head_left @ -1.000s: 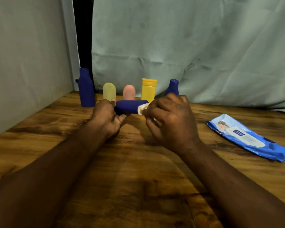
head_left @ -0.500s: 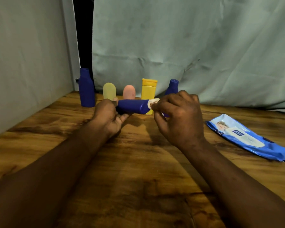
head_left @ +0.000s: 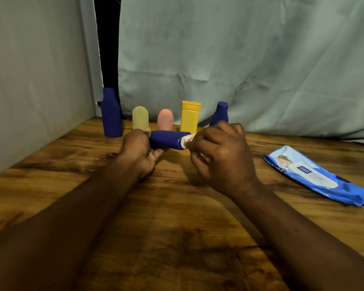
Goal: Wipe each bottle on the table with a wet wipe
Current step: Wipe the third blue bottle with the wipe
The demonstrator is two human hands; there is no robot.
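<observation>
My left hand grips one end of a dark blue bottle held lying sideways above the table. My right hand pinches a white wet wipe against the bottle's right end; most of the wipe is hidden in my fingers. Along the back stand a tall blue bottle, a pale yellow bottle, a pink bottle, a yellow bottle and a small blue bottle, partly behind my right hand.
A blue pack of wet wipes lies on the wooden table to the right. A grey cloth hangs behind the bottles, and a wall panel borders the table on the left.
My right hand, with the wipe, slid right along the bottle toward its end, then came back slightly left. The left hand keeps the bottle almost still.
</observation>
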